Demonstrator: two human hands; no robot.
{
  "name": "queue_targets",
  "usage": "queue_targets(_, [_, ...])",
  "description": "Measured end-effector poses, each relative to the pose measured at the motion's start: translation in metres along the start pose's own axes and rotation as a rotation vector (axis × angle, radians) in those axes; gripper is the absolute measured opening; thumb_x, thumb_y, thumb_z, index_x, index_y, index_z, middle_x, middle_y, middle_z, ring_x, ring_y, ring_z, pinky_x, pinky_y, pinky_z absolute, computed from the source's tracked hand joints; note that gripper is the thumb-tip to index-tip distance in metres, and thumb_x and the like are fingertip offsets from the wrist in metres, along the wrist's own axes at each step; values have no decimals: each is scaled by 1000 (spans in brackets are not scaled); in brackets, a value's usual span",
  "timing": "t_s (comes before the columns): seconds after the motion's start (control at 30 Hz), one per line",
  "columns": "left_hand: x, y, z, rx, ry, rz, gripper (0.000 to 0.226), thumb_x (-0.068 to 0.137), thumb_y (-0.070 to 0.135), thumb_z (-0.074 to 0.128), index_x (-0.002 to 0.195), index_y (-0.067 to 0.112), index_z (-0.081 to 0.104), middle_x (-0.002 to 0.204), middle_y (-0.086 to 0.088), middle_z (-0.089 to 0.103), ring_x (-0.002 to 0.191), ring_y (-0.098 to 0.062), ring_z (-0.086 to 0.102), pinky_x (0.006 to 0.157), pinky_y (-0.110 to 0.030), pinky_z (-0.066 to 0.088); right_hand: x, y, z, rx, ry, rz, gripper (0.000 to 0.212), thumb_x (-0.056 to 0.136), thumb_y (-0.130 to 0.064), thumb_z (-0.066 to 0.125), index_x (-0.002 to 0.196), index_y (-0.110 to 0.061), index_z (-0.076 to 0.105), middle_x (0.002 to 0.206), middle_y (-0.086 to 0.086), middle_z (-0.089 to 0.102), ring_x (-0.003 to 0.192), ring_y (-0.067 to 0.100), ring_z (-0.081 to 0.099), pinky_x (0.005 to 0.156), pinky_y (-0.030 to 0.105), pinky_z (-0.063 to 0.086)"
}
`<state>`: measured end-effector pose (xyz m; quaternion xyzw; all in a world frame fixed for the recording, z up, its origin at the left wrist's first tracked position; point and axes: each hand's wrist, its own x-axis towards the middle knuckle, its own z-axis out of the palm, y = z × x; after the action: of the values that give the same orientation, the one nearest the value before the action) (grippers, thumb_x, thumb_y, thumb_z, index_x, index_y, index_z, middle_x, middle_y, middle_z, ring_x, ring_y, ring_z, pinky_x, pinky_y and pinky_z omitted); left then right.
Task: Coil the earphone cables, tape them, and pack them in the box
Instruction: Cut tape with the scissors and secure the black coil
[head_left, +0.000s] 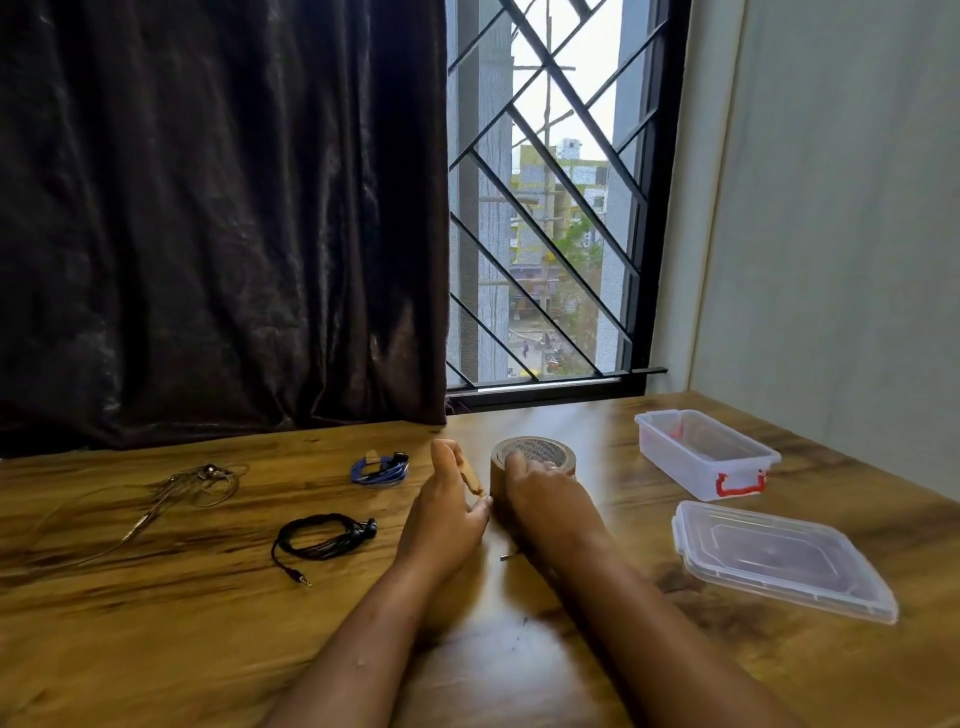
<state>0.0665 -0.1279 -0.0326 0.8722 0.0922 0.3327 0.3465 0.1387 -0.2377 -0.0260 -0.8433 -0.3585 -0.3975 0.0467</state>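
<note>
the tape roll (537, 457) lies flat on the wooden table (208, 649), its open core facing straight up. the right hand (545, 493) grips it from above, fingers curled over the top rim. just to its left, the left hand (449, 512) pinches a short tape strip (471, 480) between thumb and fingertips. the strip stands on edge and runs from far-left to near-right, toward the side of the roll.

left of the hands lie three sets of earphones. the blue earphones (380, 470) are coiled into a flat oval, long axis left to right, with the dark buds at the far right end. nearer the person, the black earphones (324, 538) form a loose coil, also long from left to right. its buds are at the right end, and its plug trails off the left end and points toward the near right. the clear earphones (197, 480) lie uncoiled at the far left, their cable stretching toward the near left.

on the right stands the open clear box (675, 447) with red clasps, long axis far-left to near-right. its lid (779, 558) lies flat just in front of it.
</note>
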Motion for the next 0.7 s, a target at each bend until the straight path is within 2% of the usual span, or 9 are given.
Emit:
queue_targets(0.2, [2, -4, 2, -29, 8, -25, 48, 81, 12, 67, 101, 24, 25, 79, 5, 53, 70, -17, 61, 68, -45, 54, -1, -1, 12, 2, 11, -33, 56, 43, -4, 84, 81, -5, 44, 51, 13, 59, 37, 26, 59, 27, 25, 40])
queue_targets(0.33, [3, -4, 1, -77, 2, -47, 52, 80, 11, 70, 100, 25, 24, 77, -1, 58, 66, -18, 63, 64, -43, 55, -2, -2, 11, -51, -18, -17, 40, 43, -6, 86, 76, -4, 62, 53, 14, 61, 38, 27, 60, 27, 27, 41])
queue_targets(0.47, [-2, -1, -5, -145, 30, -90, 55, 78, 13, 72, 100, 28, 24, 80, -7, 60, 69, -21, 64, 62, -41, 56, -3, -3, 14, -108, -54, -11, 32, 50, -8, 84, 74, -7, 63, 55, 14, 62, 41, 26, 61, 29, 30, 43])
queue_targets(0.53, [-7, 2, -11, -179, 66, -126, 55, 78, 14, 73, 98, 30, 24, 83, -10, 61, 70, -22, 64, 63, -40, 56, -2, -2, 13, -79, -84, 24, 33, 54, -5, 81, 78, -5, 58, 56, 16, 62, 42, 28, 62, 30, 33, 45])
queue_targets(0.6, [-12, 6, -20, -273, 95, -167, 50, 80, 12, 71, 97, 26, 27, 81, -12, 62, 63, -20, 64, 60, -40, 56, -3, -3, 6, -42, -98, 55, 36, 60, -3, 72, 83, -4, 45, 57, 16, 62, 44, 31, 63, 30, 33, 47])
queue_targets(0.63, [-15, 8, -27, -333, 102, -189, 46, 81, 10, 70, 97, 23, 28, 82, -12, 63, 60, -18, 64, 58, -38, 55, -2, -3, 2, -31, -98, 59, 32, 65, -4, 66, 87, -4, 42, 64, 19, 63, 54, 35, 67, 35, 37, 51])
queue_targets(0.67, [-18, 9, -35, -393, 98, -212, 42, 83, 9, 68, 98, 20, 30, 83, -13, 64, 58, -16, 63, 55, -34, 54, -2, -3, -2, -12, -122, 66, 28, 71, -3, 61, 94, -2, 45, 78, 23, 66, 74, 41, 69, 50, 46, 57])
queue_targets(0.7, [-20, 10, -42, -445, 85, -230, 39, 85, 8, 66, 99, 19, 31, 85, -13, 64, 58, -15, 63, 53, -30, 52, -2, -5, -4, -12, -135, 70, 31, 73, -4, 63, 102, -2, 53, 95, 23, 67, 96, 46, 65, 69, 56, 55])
